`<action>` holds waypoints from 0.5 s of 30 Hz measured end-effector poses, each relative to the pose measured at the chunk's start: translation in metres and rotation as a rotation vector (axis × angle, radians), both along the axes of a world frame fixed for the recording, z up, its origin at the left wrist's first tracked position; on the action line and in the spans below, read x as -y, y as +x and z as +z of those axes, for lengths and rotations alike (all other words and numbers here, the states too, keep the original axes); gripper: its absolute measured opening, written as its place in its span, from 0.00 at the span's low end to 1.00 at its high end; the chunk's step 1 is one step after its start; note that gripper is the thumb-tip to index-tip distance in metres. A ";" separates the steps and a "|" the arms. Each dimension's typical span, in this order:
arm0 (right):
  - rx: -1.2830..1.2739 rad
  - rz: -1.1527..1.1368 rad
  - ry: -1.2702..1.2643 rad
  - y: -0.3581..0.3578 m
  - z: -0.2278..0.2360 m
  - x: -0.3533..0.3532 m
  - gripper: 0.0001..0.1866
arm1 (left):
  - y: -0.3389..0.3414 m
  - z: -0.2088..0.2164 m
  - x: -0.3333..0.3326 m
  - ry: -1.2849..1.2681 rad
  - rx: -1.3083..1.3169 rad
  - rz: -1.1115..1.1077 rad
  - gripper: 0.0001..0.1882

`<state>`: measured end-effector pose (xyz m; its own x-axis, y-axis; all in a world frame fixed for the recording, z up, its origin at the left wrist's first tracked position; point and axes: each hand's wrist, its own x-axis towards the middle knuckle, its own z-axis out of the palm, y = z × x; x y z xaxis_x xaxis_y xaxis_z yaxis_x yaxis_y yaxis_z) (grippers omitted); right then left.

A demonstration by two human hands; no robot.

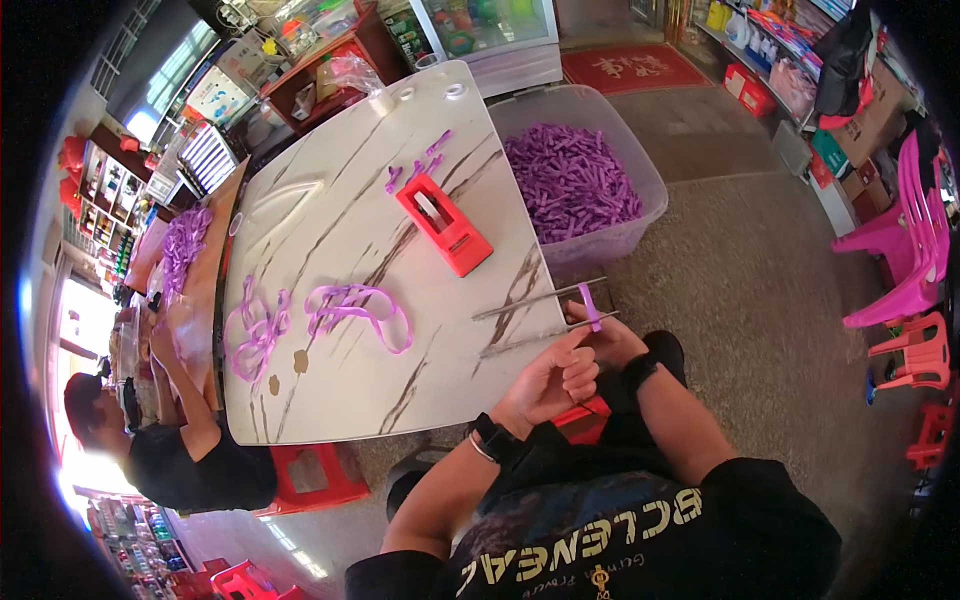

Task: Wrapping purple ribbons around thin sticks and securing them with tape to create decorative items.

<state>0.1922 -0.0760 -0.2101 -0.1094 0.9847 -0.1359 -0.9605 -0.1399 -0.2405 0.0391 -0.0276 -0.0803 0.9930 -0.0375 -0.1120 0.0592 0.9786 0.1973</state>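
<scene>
Where two thin grey rods (540, 298) reach past the edge of the marble-patterned table (330, 395): a purple ribbon strip (588, 303) spans both, near their right-hand ends.
Left hand (560, 378): fingers curled in, close below the strip (whether they pinch anything, I cannot tell).
Right hand (612, 345): fingertips beside the strip, partly hidden by the left hand; their grip cannot be told.
Tabletop things: red tape dispenser (460, 245), small purple ribbon pieces (418, 168) just beyond it, tangled ribbon loops (355, 293) farther left.
Clear plastic tub (655, 200): filled with purple folded pieces (575, 180), beside the table.
</scene>
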 end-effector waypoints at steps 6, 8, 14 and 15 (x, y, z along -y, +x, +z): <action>0.304 0.051 -0.209 -0.002 0.123 0.009 0.15 | -0.013 0.007 -0.004 0.086 -0.046 0.057 0.08; 0.402 0.072 -0.166 0.011 0.116 0.005 0.17 | -0.008 0.009 -0.005 0.103 -0.095 0.028 0.13; 0.496 0.021 -0.127 0.030 0.086 -0.005 0.11 | -0.029 0.042 -0.009 0.397 -0.052 0.042 0.24; 0.464 0.063 -0.127 0.026 0.087 -0.007 0.11 | -0.042 0.064 -0.008 0.642 0.122 0.018 0.22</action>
